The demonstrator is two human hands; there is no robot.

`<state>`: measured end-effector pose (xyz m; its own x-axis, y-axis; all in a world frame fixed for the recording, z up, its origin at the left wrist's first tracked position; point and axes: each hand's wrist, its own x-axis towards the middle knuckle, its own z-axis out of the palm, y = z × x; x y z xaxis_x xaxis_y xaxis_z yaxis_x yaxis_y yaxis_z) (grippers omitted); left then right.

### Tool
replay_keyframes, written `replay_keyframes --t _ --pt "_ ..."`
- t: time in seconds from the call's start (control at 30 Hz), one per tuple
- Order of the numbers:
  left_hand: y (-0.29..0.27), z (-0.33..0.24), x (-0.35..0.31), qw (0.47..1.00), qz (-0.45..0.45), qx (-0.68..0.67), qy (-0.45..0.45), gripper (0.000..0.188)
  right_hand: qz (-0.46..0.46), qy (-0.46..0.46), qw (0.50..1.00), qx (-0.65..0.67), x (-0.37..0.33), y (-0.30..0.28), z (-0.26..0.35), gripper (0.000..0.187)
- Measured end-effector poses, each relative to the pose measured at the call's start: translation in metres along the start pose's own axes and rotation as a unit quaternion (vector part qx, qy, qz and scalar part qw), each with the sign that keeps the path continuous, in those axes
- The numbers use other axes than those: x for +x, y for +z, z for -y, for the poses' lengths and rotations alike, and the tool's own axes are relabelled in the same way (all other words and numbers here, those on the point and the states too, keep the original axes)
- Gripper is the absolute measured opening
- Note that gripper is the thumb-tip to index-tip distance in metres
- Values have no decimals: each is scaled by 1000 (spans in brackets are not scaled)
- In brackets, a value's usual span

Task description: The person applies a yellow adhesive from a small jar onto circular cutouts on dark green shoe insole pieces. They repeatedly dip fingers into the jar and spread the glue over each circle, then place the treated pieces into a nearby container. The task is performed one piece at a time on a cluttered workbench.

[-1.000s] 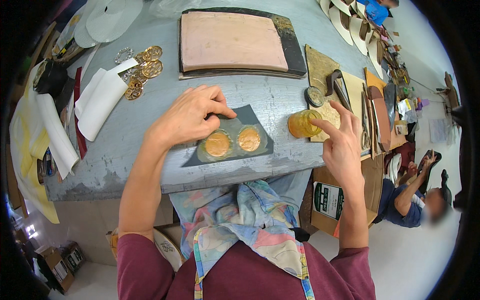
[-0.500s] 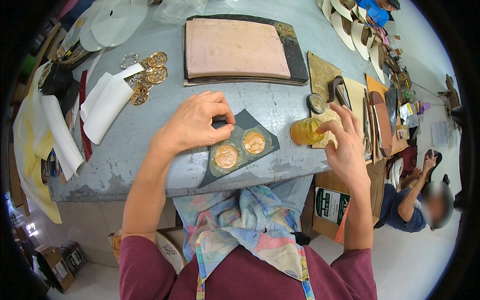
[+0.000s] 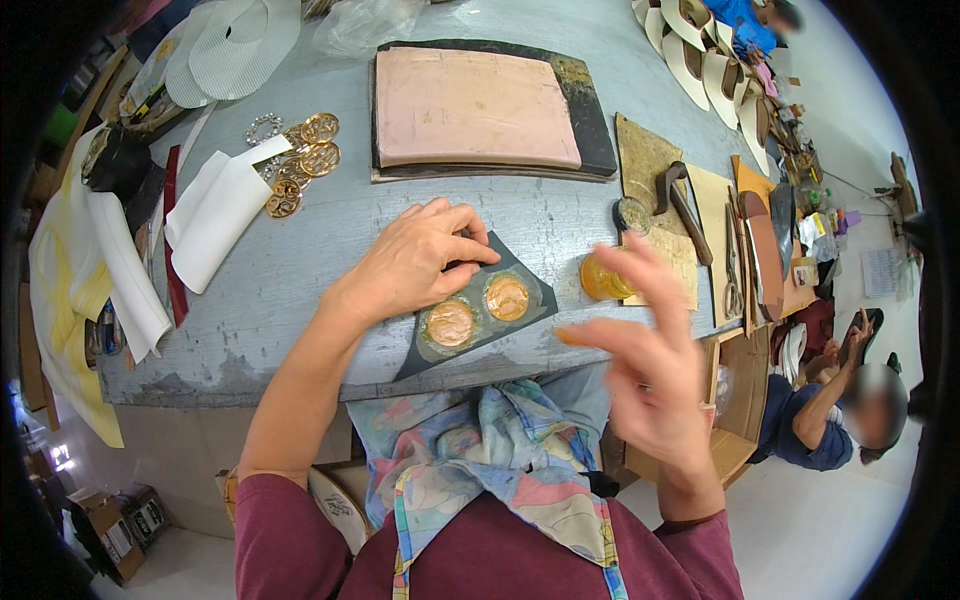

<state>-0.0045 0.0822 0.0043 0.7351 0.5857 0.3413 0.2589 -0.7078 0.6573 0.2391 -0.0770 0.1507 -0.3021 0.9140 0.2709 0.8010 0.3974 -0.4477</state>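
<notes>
Amber-tipped, the splayed right hand (image 3: 652,372) is leaving the jar (image 3: 603,278) beyond it, apparently bringing paste (image 3: 568,336) toward the sheet (image 3: 481,325) the left hand (image 3: 418,252) is pinching.

One bench (image 3: 230,335), painted grey-blue, is worn along its front edge. The pale floor (image 3: 190,550) is partly covered by boxes (image 3: 105,540). A pale wall (image 3: 845,110) is seen at right.

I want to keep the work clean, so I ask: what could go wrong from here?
The right hand seems to carry an orange smear, which might drip on the table. The left hand is at the dark sheet, close to the shiny round patches, and may smudge them. The jar is near the right hand, so it might get knocked.
</notes>
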Motion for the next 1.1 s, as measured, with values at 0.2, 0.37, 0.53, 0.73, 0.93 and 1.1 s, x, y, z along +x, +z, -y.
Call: replay_keyframes --t 0.2,0.37,0.53,0.73,0.93,1.1 --pt "-2 0 -1 1000 1 -2 2 30 70 81 994 30 9 85 -32 60" --pt "0 2 -1 1000 -8 -1 6 28 64 71 995 10 9 100 -45 58" --pt "2 3 -1 1000 -13 1 8 28 73 33 996 -40 9 105 -45 58" --pt "2 3 -1 1000 -6 4 7 29 87 -20 992 -86 -5 95 -45 53" --pt "2 3 0 1000 -6 6 13 29 48 -81 984 -153 -23 79 -54 48" --pt "1 0 0 1000 4 6 -8 30 18 -1 994 -112 -25 71 -56 53"
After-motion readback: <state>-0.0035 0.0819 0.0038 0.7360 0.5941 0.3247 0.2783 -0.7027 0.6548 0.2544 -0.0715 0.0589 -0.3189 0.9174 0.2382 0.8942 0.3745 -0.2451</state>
